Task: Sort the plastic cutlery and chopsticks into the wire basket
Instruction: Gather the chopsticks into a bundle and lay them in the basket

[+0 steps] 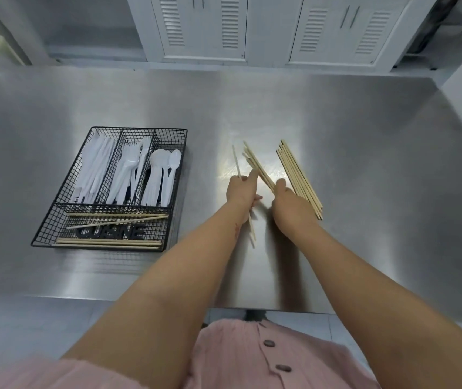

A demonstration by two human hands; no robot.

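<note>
The left hand [241,189] is closed around a few chopsticks [236,165] whose long axis runs from the near edge toward the far edge of the surface [364,113], tips poking out both ends of the fist. The right hand [287,196], arm outstretched, grips a tilted bundle [256,164] leaning far-left. A loose pile [298,175] lies just right of it, and the wire basket [55,220] sits toward the left edge.

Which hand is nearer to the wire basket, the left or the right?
Left. The left hand is nearer to the wire basket, apart from it over the steel table, holding chopsticks. The right hand is farther away, beside the chopstick pile.
</note>
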